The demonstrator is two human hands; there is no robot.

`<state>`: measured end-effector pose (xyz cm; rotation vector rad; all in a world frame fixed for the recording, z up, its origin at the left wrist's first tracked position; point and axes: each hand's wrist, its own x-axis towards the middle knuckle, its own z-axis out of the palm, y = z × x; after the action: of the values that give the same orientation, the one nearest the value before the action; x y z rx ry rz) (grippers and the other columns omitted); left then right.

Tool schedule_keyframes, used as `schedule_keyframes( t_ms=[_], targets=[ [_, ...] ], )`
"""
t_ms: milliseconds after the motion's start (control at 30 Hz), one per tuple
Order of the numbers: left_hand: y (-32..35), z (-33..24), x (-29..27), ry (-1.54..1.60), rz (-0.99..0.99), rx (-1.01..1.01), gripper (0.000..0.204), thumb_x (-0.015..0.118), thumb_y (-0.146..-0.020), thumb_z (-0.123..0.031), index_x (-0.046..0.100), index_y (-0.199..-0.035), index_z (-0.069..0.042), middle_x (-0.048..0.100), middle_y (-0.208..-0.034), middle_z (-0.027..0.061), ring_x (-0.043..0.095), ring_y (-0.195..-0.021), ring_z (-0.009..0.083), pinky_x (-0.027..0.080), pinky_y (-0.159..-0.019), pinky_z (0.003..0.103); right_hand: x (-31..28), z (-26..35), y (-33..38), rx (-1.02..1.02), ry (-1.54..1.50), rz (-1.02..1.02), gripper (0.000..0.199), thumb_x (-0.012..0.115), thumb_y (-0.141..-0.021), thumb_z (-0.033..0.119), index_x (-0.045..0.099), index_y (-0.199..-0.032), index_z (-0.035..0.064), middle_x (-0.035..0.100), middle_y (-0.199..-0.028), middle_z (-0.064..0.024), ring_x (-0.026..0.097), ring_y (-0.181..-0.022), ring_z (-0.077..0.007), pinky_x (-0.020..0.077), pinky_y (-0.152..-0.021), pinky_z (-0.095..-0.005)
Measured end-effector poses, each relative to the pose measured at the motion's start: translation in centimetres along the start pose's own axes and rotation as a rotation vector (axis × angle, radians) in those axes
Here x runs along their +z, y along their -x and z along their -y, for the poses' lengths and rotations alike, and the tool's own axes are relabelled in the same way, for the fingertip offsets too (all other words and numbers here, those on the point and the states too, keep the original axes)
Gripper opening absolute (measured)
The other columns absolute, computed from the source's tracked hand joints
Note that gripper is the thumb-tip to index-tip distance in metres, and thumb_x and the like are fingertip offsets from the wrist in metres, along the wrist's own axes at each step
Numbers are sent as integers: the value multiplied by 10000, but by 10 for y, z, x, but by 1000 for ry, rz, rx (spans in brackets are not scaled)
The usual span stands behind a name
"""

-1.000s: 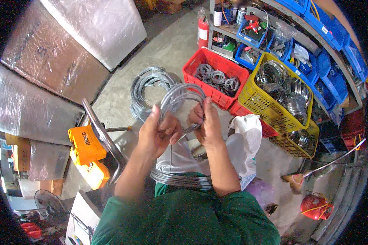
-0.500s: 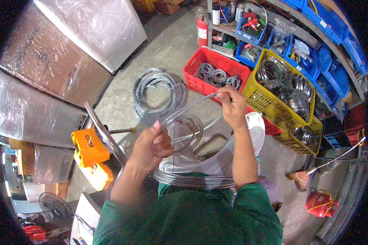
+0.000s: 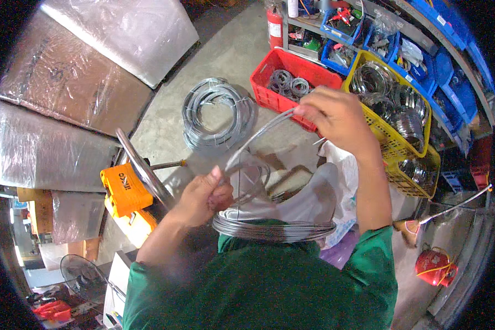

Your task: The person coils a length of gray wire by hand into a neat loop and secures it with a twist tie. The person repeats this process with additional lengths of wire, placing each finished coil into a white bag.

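Observation:
A length of grey steel wire (image 3: 263, 130), apparently several strands side by side, slants up from my left hand to my right. My left hand (image 3: 206, 191) is closed around its lower end with the thumb up; blurred loops of wire hang beside that hand. My right hand (image 3: 335, 116) pinches the upper end between thumb and fingers, in front of the red crate. Across my lap lies a wide wire coil (image 3: 275, 230), resting against my green shirt and some whitish sheeting (image 3: 308, 193). Another wire coil (image 3: 192, 116), tied in places, lies on the floor ahead.
At the right stand a red crate (image 3: 262, 88) and a yellow crate (image 3: 388, 129) with wire coils, below shelves of blue bins (image 3: 382, 47). Wrapped boxes (image 3: 77, 77) line the left. A bent metal tube (image 3: 143, 168) and an orange case (image 3: 127, 188) are near my left arm.
My right hand has moved up and to the right with its end of the wire, and the hands are farther apart. My left hand keeps its hold. The view has shifted slightly.

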<state>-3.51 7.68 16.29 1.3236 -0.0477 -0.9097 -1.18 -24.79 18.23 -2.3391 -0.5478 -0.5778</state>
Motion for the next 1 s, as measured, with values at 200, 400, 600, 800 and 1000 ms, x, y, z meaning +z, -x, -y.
schedule_keyframes(
  t_ms=[200,400,600,800,1000],
  targets=[
    [-10,-5,18,-206,34,-48,543,420,-1012,-538,489,-682,-112,400,-619,-30,347,-563,88,257,-510,268,32,34,9,-31,-408,395,272,682,-884,243,656,-1091,68,653,-891,-135,662,-849,-276,521,-775,-383],
    [7,-39,19,-490,200,-31,547,426,-1019,-517,541,-745,-57,417,-642,-49,386,-600,76,325,-537,275,56,54,22,-90,-633,548,327,706,-881,313,621,-1017,28,623,-869,-124,630,-774,-253,493,-718,-372],
    [9,-50,12,-437,389,-107,544,405,-1032,-493,571,-770,-46,405,-638,-48,368,-592,79,331,-544,282,45,59,36,92,-850,609,347,588,-968,359,590,-932,14,566,-723,-139,571,-641,-290,439,-607,-371],
    [-10,-49,6,-234,613,-240,496,443,-1019,-446,658,-1009,1,440,-611,-27,410,-537,74,349,-524,259,54,60,32,59,-724,606,309,550,-988,324,601,-954,21,573,-766,-163,595,-714,-332,456,-659,-405],
    [-21,-19,6,10,508,-410,347,469,-1009,-443,478,-905,-112,369,-629,-56,283,-495,61,222,-439,234,60,54,33,-10,-448,506,250,551,-980,252,644,-1003,21,610,-950,-118,621,-809,-353,501,-747,-422]
  ],
)
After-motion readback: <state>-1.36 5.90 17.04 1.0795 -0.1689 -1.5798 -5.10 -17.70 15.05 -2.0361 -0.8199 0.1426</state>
